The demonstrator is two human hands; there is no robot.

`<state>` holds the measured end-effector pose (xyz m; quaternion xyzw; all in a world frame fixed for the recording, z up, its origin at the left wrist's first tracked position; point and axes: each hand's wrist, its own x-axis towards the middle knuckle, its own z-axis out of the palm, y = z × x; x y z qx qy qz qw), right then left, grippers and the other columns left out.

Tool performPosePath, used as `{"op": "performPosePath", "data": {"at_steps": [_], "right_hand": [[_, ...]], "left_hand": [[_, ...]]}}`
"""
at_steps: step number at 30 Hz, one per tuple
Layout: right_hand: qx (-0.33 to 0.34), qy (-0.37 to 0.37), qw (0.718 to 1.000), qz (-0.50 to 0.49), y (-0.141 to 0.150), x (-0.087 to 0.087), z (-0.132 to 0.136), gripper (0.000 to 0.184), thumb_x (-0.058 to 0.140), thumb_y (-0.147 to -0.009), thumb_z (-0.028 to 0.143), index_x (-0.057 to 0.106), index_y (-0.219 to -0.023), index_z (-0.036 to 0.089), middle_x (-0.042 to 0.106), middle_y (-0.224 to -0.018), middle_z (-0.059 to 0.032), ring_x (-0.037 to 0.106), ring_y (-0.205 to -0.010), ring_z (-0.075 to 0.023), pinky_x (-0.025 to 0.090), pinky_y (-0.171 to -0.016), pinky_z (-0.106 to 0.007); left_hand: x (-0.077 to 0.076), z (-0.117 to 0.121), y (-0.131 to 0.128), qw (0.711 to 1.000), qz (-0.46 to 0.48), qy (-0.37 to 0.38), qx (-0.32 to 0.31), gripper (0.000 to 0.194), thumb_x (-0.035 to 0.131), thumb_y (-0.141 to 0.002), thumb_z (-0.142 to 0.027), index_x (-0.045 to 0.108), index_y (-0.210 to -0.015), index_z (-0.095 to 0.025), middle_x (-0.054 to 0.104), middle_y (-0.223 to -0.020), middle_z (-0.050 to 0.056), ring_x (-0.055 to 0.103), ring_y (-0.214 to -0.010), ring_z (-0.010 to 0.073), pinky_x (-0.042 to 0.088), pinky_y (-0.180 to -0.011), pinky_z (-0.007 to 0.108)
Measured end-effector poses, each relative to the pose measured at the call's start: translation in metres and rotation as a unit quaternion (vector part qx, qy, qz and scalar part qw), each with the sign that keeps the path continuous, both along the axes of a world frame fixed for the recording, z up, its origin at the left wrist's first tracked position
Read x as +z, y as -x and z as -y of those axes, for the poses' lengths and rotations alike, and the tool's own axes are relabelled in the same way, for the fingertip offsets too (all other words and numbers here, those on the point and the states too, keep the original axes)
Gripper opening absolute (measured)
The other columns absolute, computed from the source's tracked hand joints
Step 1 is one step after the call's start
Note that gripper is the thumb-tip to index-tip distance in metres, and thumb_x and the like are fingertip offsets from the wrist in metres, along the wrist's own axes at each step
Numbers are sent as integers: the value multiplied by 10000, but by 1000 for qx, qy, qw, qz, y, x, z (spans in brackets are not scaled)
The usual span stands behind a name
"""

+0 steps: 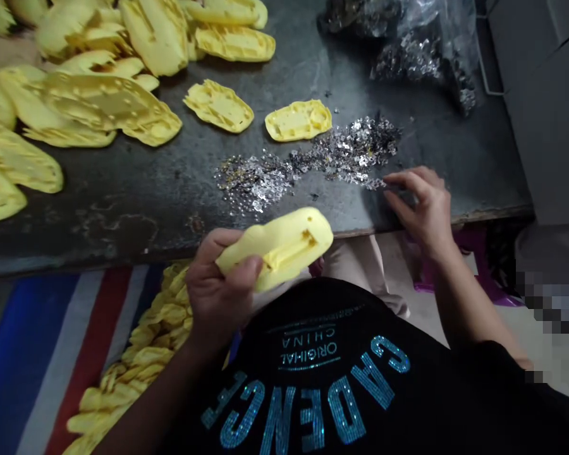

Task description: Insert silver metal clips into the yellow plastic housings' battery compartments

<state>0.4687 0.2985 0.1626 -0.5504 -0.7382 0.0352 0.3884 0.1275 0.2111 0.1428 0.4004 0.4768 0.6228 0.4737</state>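
My left hand (225, 275) is closed round a yellow molded plastic shell (289, 243), thumb on top. Its smooth outer face, with a long recess and a small dark-edged opening, is turned up, just off the table's front edge. At the right end of a pile of small shiny metal pieces (260, 180), my right hand (424, 205) has thumb and forefinger curled close together. Metal bits touch the fingertips; whether one is pinched there is too small to make out. Beyond the pile lie two yellow shells, one (299, 120) with its ribbed inside up and another (220, 106) beside it.
More yellow shells (109, 104) are heaped on the left of the dark table (171, 183). A clear plastic bag (417, 50) of metal pieces stands at the back right. Below the front edge, a striped sack (83, 328) holds many yellow shells (142, 360).
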Motion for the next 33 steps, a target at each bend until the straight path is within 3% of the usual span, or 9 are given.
{"op": "performPosePath", "data": {"at_steps": [2, 4, 8, 11, 14, 18, 25, 29, 33], "right_hand": [[-46, 2, 997, 68, -15, -7, -14, 228, 760, -1030, 339, 871, -1227, 306, 831, -1246, -108, 730, -1237, -396, 534, -1113, -658], [-28, 16, 995, 98, -14, -13, -17, 265, 766, -1027, 349, 877, -1263, 302, 828, -1241, -120, 719, -1230, -405, 527, -1086, -645], [38, 39, 996, 68, -5, -13, -1, 206, 729, -1075, 357, 886, -1191, 292, 828, -1101, -90, 738, -1081, -336, 535, -1013, -541], [25, 26, 999, 27, -8, -10, 9, 141, 742, -1064, 332, 872, -1088, 284, 824, -1044, -72, 738, -1005, -302, 540, -966, -493], [38, 11, 999, 36, -8, -10, 10, 124, 748, -1064, 331, 860, -1042, 282, 820, -1007, -63, 743, -988, -303, 548, -970, -507], [61, -3, 995, 84, 3, -13, 6, 154, 734, -1092, 351, 876, -1130, 305, 816, -1091, -74, 741, -1096, -331, 550, -1023, -552], [70, 6, 990, 121, 12, -11, 5, 185, 699, -1107, 370, 858, -1045, 299, 790, -1047, -72, 702, -1053, -332, 542, -997, -549], [100, 20, 989, 107, 8, -12, 11, 161, 734, -1098, 375, 862, -1113, 279, 793, -1004, -81, 713, -1008, -324, 549, -950, -521], [116, 1, 992, 57, 10, -9, 17, 91, 799, -1061, 341, 877, -1058, 293, 805, -952, -63, 734, -924, -299, 568, -875, -485]], "left_hand": [[9, 4, 1, 999, 35, 30, 5, 362, 1026, -740, -369, 738, -911, -233, 681, -724, -42, 619, -547, 109, 553, -474, 199], [12, 6, 3, 993, 68, 88, -28, 383, 1051, -698, -396, 751, -887, -252, 681, -691, -47, 604, -466, 131, 515, -365, 221], [5, 8, 7, 978, 96, 168, -74, 447, 1074, -688, -440, 770, -966, -266, 756, -769, -33, 620, -452, 145, 466, -288, 214], [-1, 7, 6, 972, 98, 186, -104, 440, 1033, -761, -440, 747, -1037, -251, 790, -803, -8, 630, -436, 154, 457, -283, 216], [-5, 4, 3, 972, 105, 154, -145, 388, 994, -831, -427, 743, -1059, -239, 806, -823, 20, 644, -440, 173, 446, -276, 227], [-8, 4, 2, 970, 125, 92, -186, 318, 957, -889, -343, 778, -1132, -246, 847, -980, 66, 734, -549, 215, 536, -318, 267], [-10, 6, 3, 954, 162, 91, -236, 496, 988, -862, -353, 735, -1278, -259, 875, -1033, 73, 802, -617, 250, 715, -473, 373], [-8, 6, -2, 944, 171, 111, -259, 621, 1066, -786, -428, 714, -1274, -275, 874, -1120, 92, 864, -731, 291, 755, -541, 396], [-6, 8, -8, 940, 187, 91, -269, 623, 1058, -817, -473, 677, -1270, -277, 855, -1147, 71, 834, -682, 228, 741, -531, 346]]}}
